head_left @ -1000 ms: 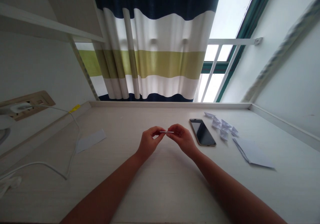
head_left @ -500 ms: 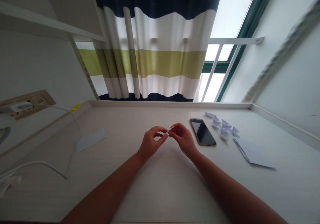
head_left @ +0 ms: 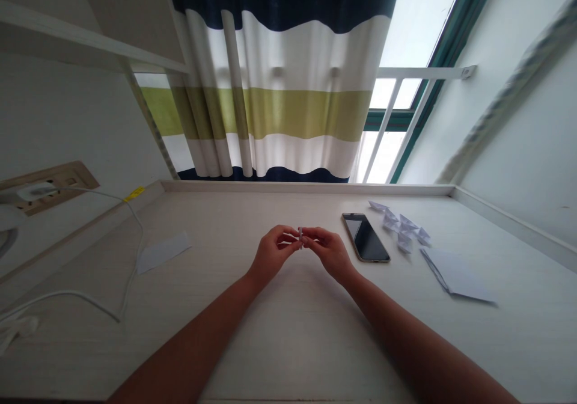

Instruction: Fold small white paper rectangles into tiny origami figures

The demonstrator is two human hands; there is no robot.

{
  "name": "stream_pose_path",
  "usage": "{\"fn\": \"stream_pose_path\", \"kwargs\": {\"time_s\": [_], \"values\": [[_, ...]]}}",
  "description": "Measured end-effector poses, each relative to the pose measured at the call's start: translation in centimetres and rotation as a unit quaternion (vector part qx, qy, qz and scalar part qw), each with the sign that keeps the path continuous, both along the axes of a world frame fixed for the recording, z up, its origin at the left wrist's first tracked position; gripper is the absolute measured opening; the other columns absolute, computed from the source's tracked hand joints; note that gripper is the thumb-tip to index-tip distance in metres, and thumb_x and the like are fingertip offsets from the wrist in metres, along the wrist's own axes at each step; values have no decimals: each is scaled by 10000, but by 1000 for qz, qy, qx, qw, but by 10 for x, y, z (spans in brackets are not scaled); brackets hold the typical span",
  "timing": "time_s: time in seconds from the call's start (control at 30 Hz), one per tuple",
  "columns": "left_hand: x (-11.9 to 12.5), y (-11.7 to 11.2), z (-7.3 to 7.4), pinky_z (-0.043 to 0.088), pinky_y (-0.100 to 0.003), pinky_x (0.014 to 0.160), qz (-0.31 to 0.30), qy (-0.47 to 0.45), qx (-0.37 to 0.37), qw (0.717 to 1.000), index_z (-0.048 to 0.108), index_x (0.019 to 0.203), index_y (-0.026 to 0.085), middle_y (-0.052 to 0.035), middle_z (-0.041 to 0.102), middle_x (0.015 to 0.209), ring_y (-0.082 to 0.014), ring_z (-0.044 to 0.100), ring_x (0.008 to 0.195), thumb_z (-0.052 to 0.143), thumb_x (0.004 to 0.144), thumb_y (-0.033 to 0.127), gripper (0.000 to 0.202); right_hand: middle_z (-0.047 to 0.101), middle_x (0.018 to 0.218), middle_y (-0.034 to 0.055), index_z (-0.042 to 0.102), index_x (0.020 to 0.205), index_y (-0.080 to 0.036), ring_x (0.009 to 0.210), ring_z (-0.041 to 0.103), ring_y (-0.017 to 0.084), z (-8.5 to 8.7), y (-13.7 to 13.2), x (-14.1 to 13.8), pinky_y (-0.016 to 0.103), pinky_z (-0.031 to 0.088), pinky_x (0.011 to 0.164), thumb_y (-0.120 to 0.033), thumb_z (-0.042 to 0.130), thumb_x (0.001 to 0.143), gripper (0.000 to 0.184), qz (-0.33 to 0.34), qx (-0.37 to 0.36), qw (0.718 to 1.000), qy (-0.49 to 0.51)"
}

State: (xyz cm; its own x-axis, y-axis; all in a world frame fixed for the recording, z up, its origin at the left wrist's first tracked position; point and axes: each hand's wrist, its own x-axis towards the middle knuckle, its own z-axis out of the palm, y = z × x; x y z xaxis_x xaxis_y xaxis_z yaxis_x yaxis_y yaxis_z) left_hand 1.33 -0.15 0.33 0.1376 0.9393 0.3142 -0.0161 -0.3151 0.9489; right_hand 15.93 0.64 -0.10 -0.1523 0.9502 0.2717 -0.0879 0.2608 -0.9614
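Note:
Between my two hands, over the middle of the white table point(head_left: 288, 344), is a small folded piece of white paper point(head_left: 300, 235), seen nearly edge-on. My left hand point(head_left: 276, 249) pinches it from the left with thumb and fingers. From the right, the fingertips of my right hand point(head_left: 328, 249) close on the same paper. Most of the paper is hidden by the fingertips, so its exact folds cannot be made out. To the right of my right hand lies a dark-screened phone point(head_left: 366, 238). Past the phone sit several small folded paper boats point(head_left: 403, 226).
A stack of white paper sheets point(head_left: 460, 276) lies at the right. On the left, a loose paper strip point(head_left: 164, 252) rests beside a white cable point(head_left: 135, 266) that runs from a wall socket point(head_left: 74, 178). A raised rim point(head_left: 306, 187) borders the table's back, before a striped curtain point(head_left: 288, 115).
The folded paper has turned from a slanted position to nearly upright. My right-hand fingers have lowered and straightened toward the left hand, which keeps its pinch.

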Motion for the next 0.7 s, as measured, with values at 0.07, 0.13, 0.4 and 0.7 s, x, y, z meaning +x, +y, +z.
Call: {"fn": "stream_pose_path", "kwargs": {"time_s": [0.07,0.13,0.4,0.7], "values": [[0,0,0,521,-300,697,0,-4,-12,1000,567,785,160,-13,593,818,-143,612,737,672,635,261,209,688,822,54,684,851,-188,733,633,189,0,0,0,347,511,701,-304,681,634,247,0,3,1000,0],[0,1,0,519,-305,697,0,-4,-25,1000,565,786,159,-10,603,792,-149,619,731,674,631,259,213,688,808,50,685,856,-189,717,632,183,-1,1,0,344,511,697,-298,677,639,243,2,5,1000,-1],[0,4,-1,524,-325,689,1,-33,-39,999,560,831,158,-22,613,837,-147,618,724,672,623,226,246,685,819,55,678,889,-188,731,620,180,-2,2,2,347,501,711,-285,640,681,232,9,14,1000,-25],[2,1,5,524,-340,744,12,-99,-94,991,648,800,143,-28,654,833,-156,619,745,680,596,205,216,668,815,35,658,869,-204,715,606,157,-5,4,1,326,501,703,-289,626,689,202,6,28,1000,-7]]}}
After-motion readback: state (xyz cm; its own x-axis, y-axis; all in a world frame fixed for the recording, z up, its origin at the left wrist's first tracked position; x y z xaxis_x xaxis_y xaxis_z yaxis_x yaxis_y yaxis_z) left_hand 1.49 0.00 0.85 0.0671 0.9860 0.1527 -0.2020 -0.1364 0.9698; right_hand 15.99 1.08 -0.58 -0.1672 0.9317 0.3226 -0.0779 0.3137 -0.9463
